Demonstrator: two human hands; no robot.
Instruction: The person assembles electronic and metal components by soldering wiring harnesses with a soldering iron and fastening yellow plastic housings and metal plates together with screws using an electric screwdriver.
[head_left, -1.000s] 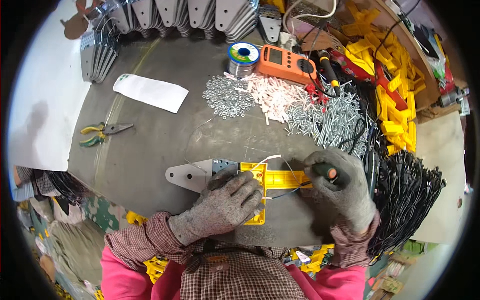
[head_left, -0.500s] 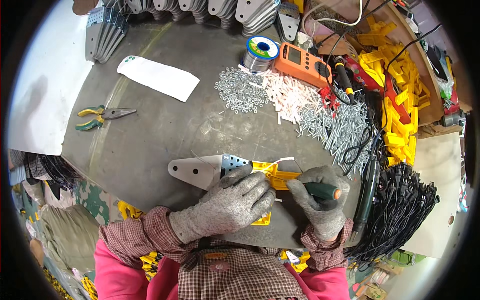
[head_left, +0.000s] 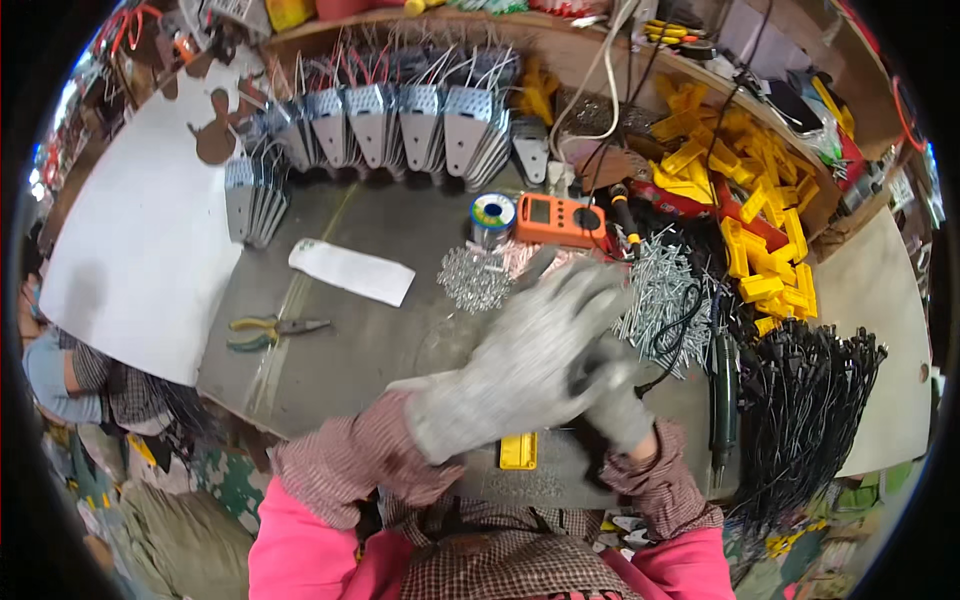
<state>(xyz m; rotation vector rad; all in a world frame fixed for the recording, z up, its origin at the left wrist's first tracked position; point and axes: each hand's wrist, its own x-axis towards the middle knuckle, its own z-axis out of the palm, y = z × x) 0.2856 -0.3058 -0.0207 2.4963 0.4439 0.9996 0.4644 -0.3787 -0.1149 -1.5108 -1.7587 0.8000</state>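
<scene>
A yellow plastic part (head_left: pixel 518 450) lay on the near edge of the grey surface (head_left: pixel 350 350), mostly hidden beneath both gloved hands, so the work in hand looked like fitting or fastening something to it, and the next move would seemingly call for steadying it again. The left hand (head_left: pixel 520 365) was raised and blurred above it, its fingers (head_left: pixel 585 290) spread wide and holding nothing, while the right hand (head_left: pixel 615 395) sat curled just behind; whether it gripped anything could not be told. Farther off lay a screw pile (head_left: pixel 665 290), an orange multimeter (head_left: pixel 560 218), a solder spool (head_left: pixel 493 215), and pliers (head_left: pixel 270 330) to the left.
</scene>
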